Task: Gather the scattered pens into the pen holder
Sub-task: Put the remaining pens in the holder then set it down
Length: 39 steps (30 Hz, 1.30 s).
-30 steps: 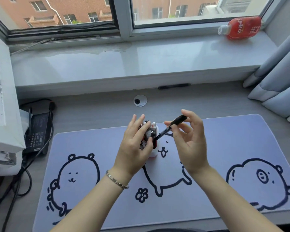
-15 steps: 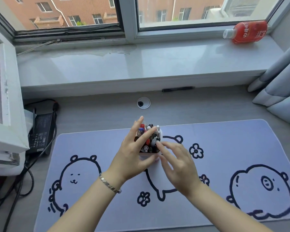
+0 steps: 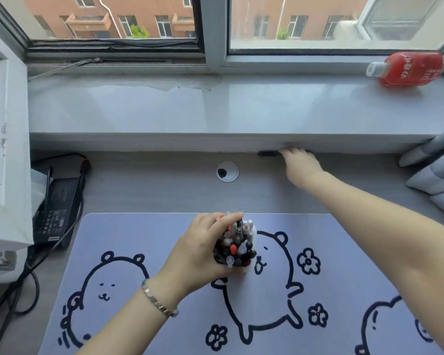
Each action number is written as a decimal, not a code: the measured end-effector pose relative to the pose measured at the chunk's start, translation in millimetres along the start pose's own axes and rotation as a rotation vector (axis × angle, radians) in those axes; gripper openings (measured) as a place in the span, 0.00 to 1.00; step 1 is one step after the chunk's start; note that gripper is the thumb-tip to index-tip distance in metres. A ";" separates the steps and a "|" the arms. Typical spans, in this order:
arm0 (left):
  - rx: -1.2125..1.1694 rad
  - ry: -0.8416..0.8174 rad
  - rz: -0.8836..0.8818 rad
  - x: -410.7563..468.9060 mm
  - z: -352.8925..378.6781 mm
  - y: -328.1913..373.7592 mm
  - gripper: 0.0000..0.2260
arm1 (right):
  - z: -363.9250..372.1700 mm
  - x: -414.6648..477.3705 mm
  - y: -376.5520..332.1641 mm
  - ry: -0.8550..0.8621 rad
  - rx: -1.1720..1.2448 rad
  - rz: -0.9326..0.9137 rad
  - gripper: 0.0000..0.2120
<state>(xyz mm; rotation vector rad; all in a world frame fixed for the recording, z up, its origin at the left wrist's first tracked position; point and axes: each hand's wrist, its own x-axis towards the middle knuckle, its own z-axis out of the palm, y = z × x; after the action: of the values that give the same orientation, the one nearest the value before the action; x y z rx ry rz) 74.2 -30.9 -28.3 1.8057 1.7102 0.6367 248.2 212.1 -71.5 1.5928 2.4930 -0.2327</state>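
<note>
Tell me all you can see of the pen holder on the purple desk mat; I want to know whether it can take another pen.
The small white pen holder stands upright on the purple bear-print desk mat, near its middle. Only its pale lower wall shows; its material cannot be told. It is crammed with pens, whose black, red, white and grey caps bristle above the rim, leaving little room. The left hand wraps around its left side and touches the pens.

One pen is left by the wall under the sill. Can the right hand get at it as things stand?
Probably yes. The right hand already lies over the black pen, whose left end shows; nothing stands between them. The windowsill overhang may cramp the fingers.
</note>
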 end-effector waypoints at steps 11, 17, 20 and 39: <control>-0.021 -0.010 -0.027 1.5 -0.9 -0.9 0.35 | 12.7 -0.9 3.7 -0.017 -0.154 -0.025 0.13; -0.054 -0.010 -0.063 -1.7 -0.6 2.9 0.35 | -25.1 -122.7 -15.2 0.160 1.009 0.019 0.17; -0.101 0.019 -0.083 -4.7 2.7 5.0 0.37 | -34.3 -180.7 -25.6 0.245 1.422 0.087 0.29; -0.174 -0.034 -0.143 -16.2 -0.6 16.1 0.44 | 15.7 -202.7 -95.4 0.618 0.953 -0.310 0.10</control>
<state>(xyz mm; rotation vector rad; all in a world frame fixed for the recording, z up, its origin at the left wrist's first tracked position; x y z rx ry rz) 84.3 -47.3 -16.2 1.5514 1.6880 0.6680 246.2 -9.7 -36.8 1.7023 3.3889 -1.3213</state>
